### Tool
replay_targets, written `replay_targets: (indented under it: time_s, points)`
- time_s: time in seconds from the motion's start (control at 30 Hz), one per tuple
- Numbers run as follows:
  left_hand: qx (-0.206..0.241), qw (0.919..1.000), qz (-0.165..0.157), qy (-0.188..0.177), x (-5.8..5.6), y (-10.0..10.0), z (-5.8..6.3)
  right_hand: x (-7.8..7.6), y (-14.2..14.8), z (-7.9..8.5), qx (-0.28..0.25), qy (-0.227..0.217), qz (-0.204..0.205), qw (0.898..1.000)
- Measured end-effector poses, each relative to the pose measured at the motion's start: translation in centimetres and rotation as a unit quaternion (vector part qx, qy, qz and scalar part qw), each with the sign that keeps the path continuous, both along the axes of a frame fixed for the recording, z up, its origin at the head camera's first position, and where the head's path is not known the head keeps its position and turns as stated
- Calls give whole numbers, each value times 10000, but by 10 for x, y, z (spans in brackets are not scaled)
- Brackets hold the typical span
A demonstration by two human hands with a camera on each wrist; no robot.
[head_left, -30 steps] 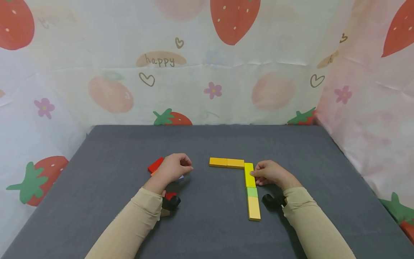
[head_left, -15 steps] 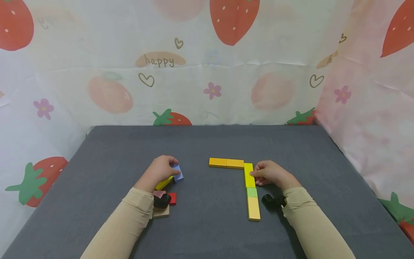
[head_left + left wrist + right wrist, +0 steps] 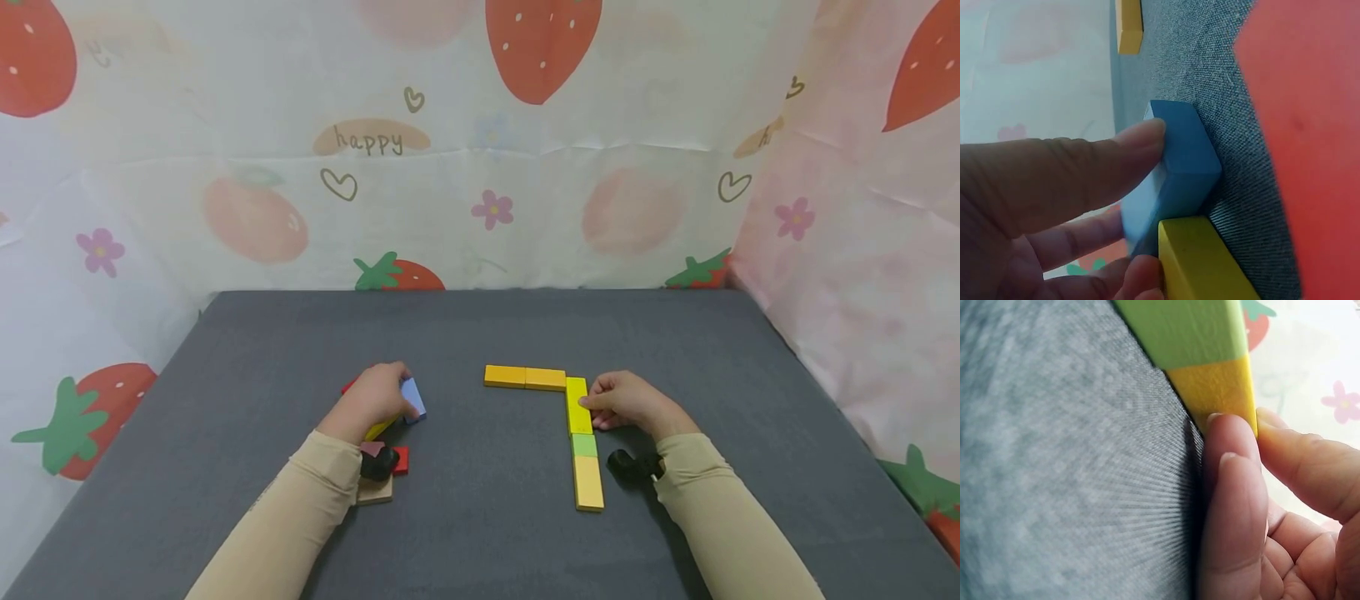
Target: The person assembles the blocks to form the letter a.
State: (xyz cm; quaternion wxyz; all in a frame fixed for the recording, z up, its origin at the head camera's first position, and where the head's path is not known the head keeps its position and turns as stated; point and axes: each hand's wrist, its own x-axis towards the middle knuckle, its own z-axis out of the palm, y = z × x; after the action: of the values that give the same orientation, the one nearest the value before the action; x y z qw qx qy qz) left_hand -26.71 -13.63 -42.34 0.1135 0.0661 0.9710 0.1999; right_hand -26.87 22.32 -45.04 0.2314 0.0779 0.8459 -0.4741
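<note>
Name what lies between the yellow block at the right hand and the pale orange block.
In the head view, a green block separates the yellow block from the pale orange block.

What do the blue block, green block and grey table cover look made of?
Blue block: maybe painted wood or plastic, smooth; even colour, crisp edges. Green block: probably painted wood, low sheen; faint surface streaks. Grey table cover: woven fabric, matte; threads visible.

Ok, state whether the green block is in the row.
In: the green block lies between the bright yellow block and pale yellow block.
</note>
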Motion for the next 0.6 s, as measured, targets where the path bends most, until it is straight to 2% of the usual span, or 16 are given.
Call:
replay_targets:
  time_s: [0.37, 0.6]
  points:
    - [323, 9988, 364, -96, 9, 6, 7, 0, 0, 1, 2, 44, 49, 10000]
    - [171, 9995, -10, 264, 12, 13, 10, 0, 0, 0, -7, 23, 2, 10000]
